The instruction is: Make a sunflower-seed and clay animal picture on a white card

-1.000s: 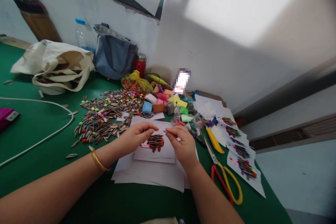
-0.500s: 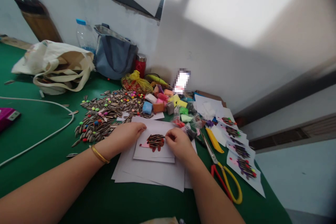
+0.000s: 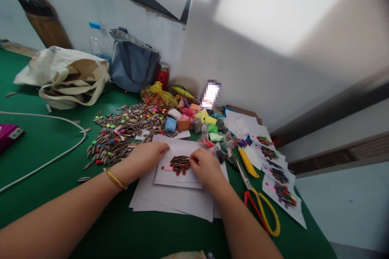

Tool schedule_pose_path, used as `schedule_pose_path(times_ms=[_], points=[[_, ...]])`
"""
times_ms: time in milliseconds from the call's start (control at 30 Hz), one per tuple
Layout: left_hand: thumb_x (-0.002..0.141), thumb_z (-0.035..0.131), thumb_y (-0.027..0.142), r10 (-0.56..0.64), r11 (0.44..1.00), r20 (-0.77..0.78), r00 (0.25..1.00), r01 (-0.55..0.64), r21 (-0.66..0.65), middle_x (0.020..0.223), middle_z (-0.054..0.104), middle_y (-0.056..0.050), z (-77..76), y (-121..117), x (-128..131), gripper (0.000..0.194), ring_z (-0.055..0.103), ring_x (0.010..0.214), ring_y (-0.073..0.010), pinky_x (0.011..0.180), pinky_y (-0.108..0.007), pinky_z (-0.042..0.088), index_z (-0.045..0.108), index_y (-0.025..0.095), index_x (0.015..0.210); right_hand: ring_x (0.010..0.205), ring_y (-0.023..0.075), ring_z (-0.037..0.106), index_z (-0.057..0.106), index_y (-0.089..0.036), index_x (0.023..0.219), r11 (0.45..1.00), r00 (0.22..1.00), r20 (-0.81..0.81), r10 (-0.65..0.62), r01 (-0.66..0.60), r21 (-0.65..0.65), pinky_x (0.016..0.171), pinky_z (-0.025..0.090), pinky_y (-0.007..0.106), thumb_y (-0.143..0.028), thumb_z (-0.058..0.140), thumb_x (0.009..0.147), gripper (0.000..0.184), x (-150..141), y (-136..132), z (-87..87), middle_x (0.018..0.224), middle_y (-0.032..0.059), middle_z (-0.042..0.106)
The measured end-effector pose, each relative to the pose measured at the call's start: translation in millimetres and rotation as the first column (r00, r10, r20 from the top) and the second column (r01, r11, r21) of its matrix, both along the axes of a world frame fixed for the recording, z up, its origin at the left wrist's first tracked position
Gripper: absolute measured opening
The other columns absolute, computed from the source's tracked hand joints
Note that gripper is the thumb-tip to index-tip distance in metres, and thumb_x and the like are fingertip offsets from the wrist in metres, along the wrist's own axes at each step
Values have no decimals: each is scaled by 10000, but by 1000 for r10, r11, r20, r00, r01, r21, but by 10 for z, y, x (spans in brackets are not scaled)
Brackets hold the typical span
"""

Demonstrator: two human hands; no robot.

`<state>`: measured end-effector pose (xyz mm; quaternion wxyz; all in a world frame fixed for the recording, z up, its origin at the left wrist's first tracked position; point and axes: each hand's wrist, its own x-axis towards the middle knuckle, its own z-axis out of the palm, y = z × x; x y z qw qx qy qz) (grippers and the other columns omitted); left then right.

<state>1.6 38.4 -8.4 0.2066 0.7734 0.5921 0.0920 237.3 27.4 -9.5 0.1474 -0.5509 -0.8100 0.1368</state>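
A hedgehog picture (image 3: 180, 165) of brown and pink clay, its back covered with striped sunflower seeds, lies on a folded white sheet (image 3: 165, 179). My right hand (image 3: 208, 169) is closed in a pinch at the right end of the seeds, on what looks like a sunflower seed; the fingers cover most of it. My left hand (image 3: 149, 157) rests along the sheet's upper left edge, its fingers pinched together; something small and dark shows at the tips, too small to name. Larger white papers (image 3: 173, 202) lie beneath.
Left of the papers spreads a pile of sunflower seeds (image 3: 121, 129) with coloured beads. Packets of coloured clay (image 3: 184, 124) sit behind. Scissors (image 3: 249, 184), a yellow cutter (image 3: 248, 162) and finished-looking seed pictures (image 3: 284, 194) lie to the right. A white cable (image 3: 69, 121) curves at left.
My right hand has shifted slightly left, its fingertips now over the right end of the seeds. My left hand and the sheet have stayed put.
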Motion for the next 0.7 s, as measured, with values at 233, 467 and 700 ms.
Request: schedule_pose_path(times_ms=[233,467,700], points=[[933,407,362,-1,1000,-3,1000,2,6,1149,737,-80,-15,6,-1,381,665,1074,-270,943,-353,461,713,268,1140,837,163,595,699,-192,812,1000,991,134,12,-16,25,673,360,273,-184,576,895,149,-45,-14,68,875,33,666],[943,392,367,-7,1000,-22,1000,7,15,1152,735,-79,-33,-1,-11,388,667,1074,-266,939,-353,464,707,268,1148,856,163,598,712,-191,844,999,980,197,27,-31,15,674,360,273,-207,572,909,155,-65,-24,92,895,37,670],[919,442,390,22,999,101,995,-25,23,1200,709,-91,-73,37,-25,396,641,1092,-294,935,-385,461,680,236,1195,885,174,613,736,-203,885,1000,991,134,20,-22,15,737,412,271,-205,573,928,169,-6,-32,47,898,41,672]])
